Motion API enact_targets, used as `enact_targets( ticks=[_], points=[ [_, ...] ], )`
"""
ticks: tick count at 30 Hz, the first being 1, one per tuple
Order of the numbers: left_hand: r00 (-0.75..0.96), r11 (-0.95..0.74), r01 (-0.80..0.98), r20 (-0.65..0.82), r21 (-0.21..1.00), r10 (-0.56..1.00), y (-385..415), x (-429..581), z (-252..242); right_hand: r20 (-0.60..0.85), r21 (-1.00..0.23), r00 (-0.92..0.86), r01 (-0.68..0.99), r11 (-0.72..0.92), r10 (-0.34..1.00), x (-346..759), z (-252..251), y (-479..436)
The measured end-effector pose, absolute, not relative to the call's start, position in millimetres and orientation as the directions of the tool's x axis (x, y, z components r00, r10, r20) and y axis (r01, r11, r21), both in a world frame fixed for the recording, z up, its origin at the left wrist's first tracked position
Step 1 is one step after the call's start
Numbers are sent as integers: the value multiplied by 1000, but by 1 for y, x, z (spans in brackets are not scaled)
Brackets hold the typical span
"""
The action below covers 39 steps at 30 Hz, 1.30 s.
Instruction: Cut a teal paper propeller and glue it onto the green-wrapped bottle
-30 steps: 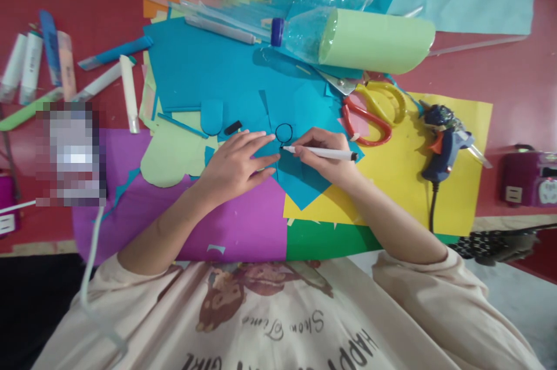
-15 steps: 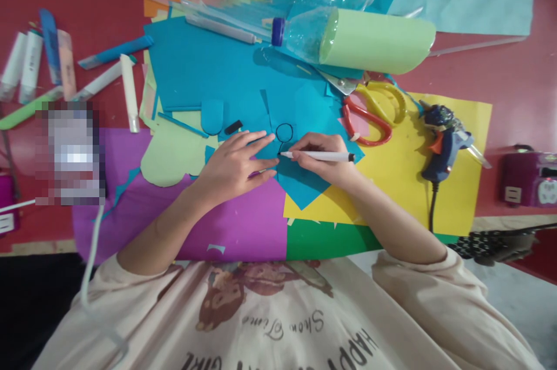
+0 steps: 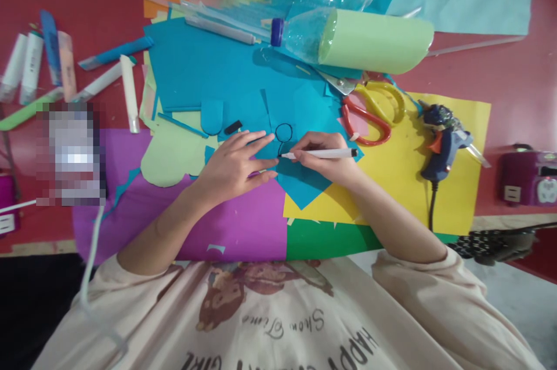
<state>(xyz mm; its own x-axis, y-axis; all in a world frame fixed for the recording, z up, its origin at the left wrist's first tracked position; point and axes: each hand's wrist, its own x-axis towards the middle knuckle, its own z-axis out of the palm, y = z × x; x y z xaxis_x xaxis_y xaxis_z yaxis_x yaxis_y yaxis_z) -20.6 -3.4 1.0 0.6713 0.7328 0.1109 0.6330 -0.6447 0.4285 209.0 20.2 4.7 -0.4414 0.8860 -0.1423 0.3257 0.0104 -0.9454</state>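
Pinched in my right hand (image 3: 326,155) is a white marker pen (image 3: 333,153) with a black end. Its tip touches a blue piece of paper (image 3: 302,184) just below a drawn black circle (image 3: 284,132), where a short line runs down from the circle. My left hand (image 3: 237,164) lies flat with fingers spread, its fingertips on the blue paper left of the pen tip. A small black pen cap (image 3: 233,127) rests just above my left hand. Beside it lies a blue cut-out with a rounded end (image 3: 212,116).
Scissors (image 3: 374,115) and a glue gun (image 3: 446,147) lie to the right on yellow paper (image 3: 391,184). A bottle wrapped in green paper (image 3: 376,39) lies beyond my hands. Several markers (image 3: 52,48) and a blurred phone (image 3: 73,155) are at the left, over purple paper (image 3: 243,225).
The pen tip has shifted very slightly downward at the line under the circle, and the pen is tilted a little more. My left hand stays in place.
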Motion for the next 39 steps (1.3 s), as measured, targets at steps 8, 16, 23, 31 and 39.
enact_targets(
  ticks=[8,16,23,31,39],
  points=[
    [657,-596,630,67,498,751,-3,-21,5,-117,-945,-414,326,26,903,208,6,20],
    [678,-602,613,51,511,733,-1,-22,4,-107,-951,-413,308,28,904,207,7,17],
    [717,-665,581,91,469,691,1,-26,4,-160,-957,-443,289,-29,882,206,6,14],
    [725,-669,575,86,472,683,2,-27,7,-184,-953,-474,302,-38,861,207,2,15],
    [720,-661,589,69,465,690,2,-26,8,-220,-949,-466,305,-78,857,207,3,16]
  ],
)
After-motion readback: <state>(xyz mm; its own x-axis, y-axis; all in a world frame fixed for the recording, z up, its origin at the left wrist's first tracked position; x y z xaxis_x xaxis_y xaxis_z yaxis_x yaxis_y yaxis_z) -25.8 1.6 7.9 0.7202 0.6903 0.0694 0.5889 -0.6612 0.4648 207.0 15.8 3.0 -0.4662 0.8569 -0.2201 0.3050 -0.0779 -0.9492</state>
